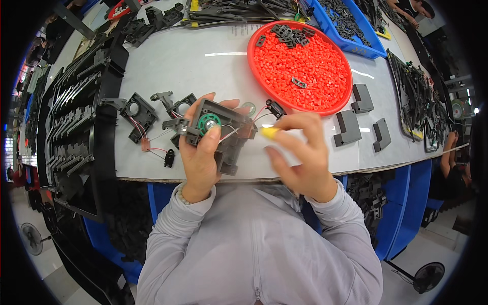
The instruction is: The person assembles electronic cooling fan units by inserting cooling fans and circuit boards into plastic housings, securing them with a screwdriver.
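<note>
My left hand [199, 157] grips a dark grey plastic housing [223, 133] above the table's front edge. A small round speaker with a green ring [209, 122] sits in the housing, and my thumb presses on it. Thin red and white wires run from the housing to a small black part [276, 108] lying on the table. My right hand [300, 152] is just right of the housing and pinches a small yellow piece [269, 132] between thumb and forefinger.
A round red tray [264, 96] holds small red pieces and a few black parts. More wired black housings [138, 115] lie to the left, grey blocks [347, 127] to the right. Black racks of parts [76, 122] line the left side, a blue bin [356, 46] stands behind.
</note>
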`<state>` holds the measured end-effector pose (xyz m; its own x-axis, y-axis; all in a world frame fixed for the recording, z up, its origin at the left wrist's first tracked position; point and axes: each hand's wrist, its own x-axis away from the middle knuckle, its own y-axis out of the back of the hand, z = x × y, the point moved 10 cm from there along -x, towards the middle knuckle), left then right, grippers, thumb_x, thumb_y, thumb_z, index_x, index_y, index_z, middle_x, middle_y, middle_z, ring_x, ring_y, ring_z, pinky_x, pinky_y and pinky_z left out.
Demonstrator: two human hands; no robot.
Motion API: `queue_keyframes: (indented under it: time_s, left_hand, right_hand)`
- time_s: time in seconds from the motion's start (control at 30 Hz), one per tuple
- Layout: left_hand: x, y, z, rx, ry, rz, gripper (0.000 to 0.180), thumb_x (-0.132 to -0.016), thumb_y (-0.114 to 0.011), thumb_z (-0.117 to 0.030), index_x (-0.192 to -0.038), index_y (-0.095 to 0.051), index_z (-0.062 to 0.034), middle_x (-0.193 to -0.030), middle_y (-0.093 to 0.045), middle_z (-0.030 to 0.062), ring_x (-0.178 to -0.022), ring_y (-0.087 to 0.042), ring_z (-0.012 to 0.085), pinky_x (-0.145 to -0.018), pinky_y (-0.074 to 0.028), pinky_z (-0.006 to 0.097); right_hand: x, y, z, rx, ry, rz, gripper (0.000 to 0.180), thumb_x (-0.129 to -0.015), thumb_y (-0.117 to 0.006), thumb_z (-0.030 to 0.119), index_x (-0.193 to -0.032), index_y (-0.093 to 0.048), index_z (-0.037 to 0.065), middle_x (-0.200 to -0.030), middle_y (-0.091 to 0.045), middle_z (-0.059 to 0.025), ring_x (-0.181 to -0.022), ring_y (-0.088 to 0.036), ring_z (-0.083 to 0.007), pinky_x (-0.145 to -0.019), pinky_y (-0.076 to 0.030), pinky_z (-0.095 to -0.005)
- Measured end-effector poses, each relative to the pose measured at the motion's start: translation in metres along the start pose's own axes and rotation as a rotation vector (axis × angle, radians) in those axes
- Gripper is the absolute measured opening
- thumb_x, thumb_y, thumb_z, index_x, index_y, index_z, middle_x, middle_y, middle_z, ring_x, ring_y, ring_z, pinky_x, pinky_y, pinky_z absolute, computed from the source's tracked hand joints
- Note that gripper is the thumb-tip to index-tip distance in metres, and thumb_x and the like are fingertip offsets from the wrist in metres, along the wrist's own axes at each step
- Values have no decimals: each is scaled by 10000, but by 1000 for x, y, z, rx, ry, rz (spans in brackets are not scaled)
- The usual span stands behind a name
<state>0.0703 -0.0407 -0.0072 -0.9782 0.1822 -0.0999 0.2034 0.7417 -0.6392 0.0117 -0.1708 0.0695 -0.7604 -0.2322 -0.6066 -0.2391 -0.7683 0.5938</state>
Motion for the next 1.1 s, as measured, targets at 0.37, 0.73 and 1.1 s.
queue_keyframes:
  time_s: [0.37, 0.73, 1.1]
  left_hand:
    - [10, -11, 4, -47, 40, 69, 507, -863, -479, -106, -1311, -267, 0, -1196, -497, 258, -1084, -556, 338, -847, -526, 455]
    - [10, -8, 5, -95, -16, 89, 488, -849, -483, -85, -1286, -290, 17, -1187, -507, 253, -1076, -559, 325, -843, -526, 456]
    - [13, -16, 2, -197, -85, 133, 460, -865, -492, -64, -1276, -303, 22, -1176, -513, 238, -1079, -557, 309, -885, -494, 398]
  right_hand:
    - [52, -40, -115, -1000, -964, 48, 206, -922, -525, 231, -908, -562, 28, -706, -513, 14, -627, -470, -64, -551, -383, -222]
    - [65, -59, -81, -1366, -1045, 212, 144, -827, -635, 151, -833, -542, 41, -637, -457, 36, -531, -357, -41, -496, -287, -206]
    - [69, -96, -38, -1433, -1109, 404, 168, -828, -660, 148, -892, -608, 2, -727, -554, 26, -583, -426, -34, -519, -330, -189]
